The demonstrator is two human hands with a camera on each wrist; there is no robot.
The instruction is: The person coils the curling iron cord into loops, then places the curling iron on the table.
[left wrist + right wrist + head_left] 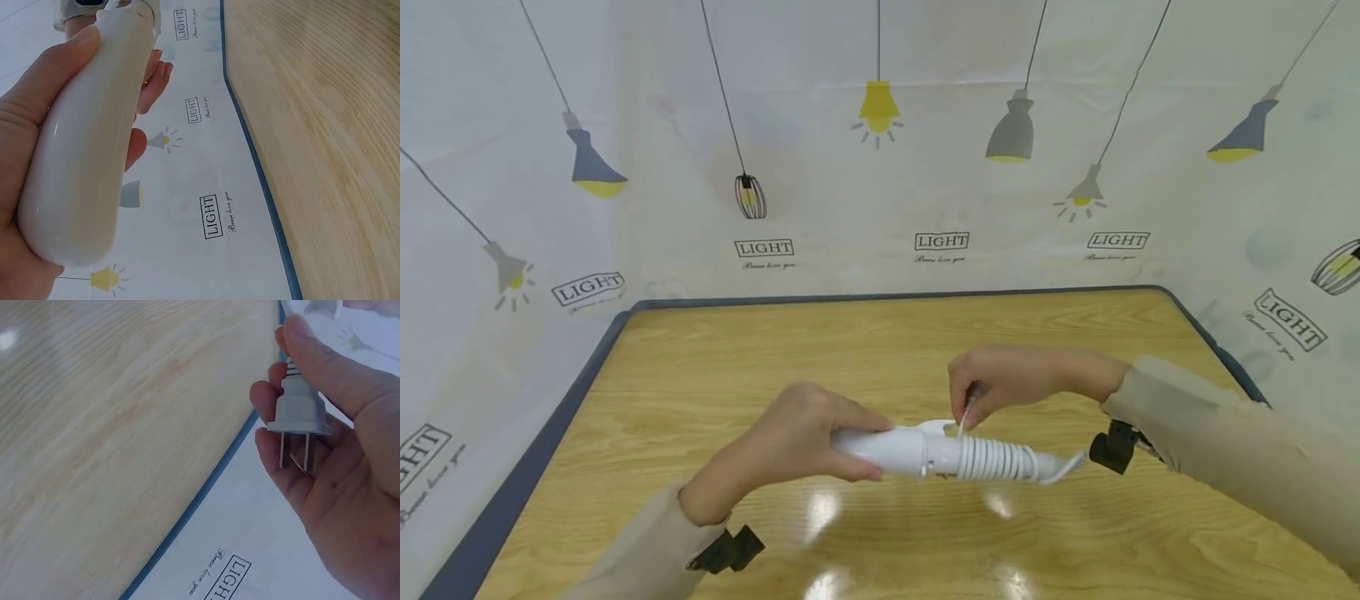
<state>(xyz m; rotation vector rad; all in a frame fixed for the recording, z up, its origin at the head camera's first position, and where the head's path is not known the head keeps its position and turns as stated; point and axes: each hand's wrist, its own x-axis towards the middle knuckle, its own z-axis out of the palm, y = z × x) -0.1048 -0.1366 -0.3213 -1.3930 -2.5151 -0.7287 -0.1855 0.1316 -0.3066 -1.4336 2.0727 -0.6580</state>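
Note:
A white wand-shaped electric appliance (898, 451) is held level above the table. My left hand (801, 429) grips its thick rounded end, with the thumb along one side in the left wrist view. Several turns of white cord (996, 460) are wound round the narrower part, and a ribbed cord end (1072, 465) bends off the far right tip. Just above the windings, my right hand (996, 379) pinches the free length of cord near its two-pin plug (300, 409). The plug's metal prongs point back toward the palm in the right wrist view.
Below both hands lies a wood-grain table (760, 350) with a dark blue edge (880, 296). Pale sheets (820, 150) printed with lamps and the word LIGHT stand round its back and sides. Black camera mounts (730, 550) sit on both sleeves.

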